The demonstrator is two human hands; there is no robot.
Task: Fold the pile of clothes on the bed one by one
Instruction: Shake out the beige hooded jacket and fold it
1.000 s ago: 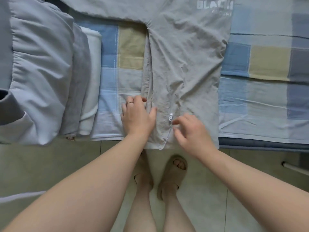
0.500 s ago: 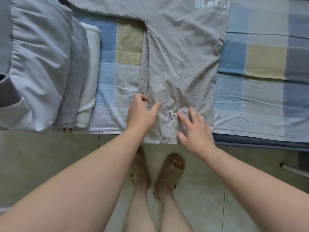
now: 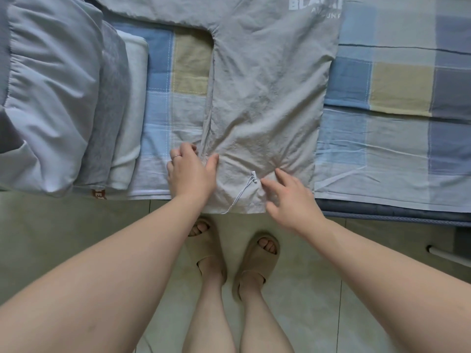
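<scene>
Two hands meet at the near hem of a grey garment (image 3: 267, 85), which lies spread flat on the bed (image 3: 397, 87) with its hem just over the bed's front edge. One sleeve runs off to the left at the top of the view, and white lettering, cut off by the frame, shows near the garment's upper right corner.

The left hand (image 3: 191, 171) sits at the garment's left side edge, close to the hem. Its fingers are bent down over that edge and its thumb lies on the cloth, so it grips a small gather of fabric; a ring (image 3: 176, 156) shows on one finger. The right hand (image 3: 290, 200) is spread wide over the hem, fingers straight and apart, holding nothing. Its forefinger points at the white end of a drawstring (image 3: 242, 192) that trails down the front of the hem. Whether the fingertip touches the cord I cannot tell, since the hand is slightly blurred.

To the left, well apart from the garment, a stack of folded clothes (image 3: 51, 98) rests on the bed: a pale blue-grey piece, a darker grey one and a whitish one, side by side. Checked bedding in blue, tan and grey lies under everything. Below the bed's edge is a tiled floor (image 3: 76, 238), where the person stands in beige sandals (image 3: 257, 261).
</scene>
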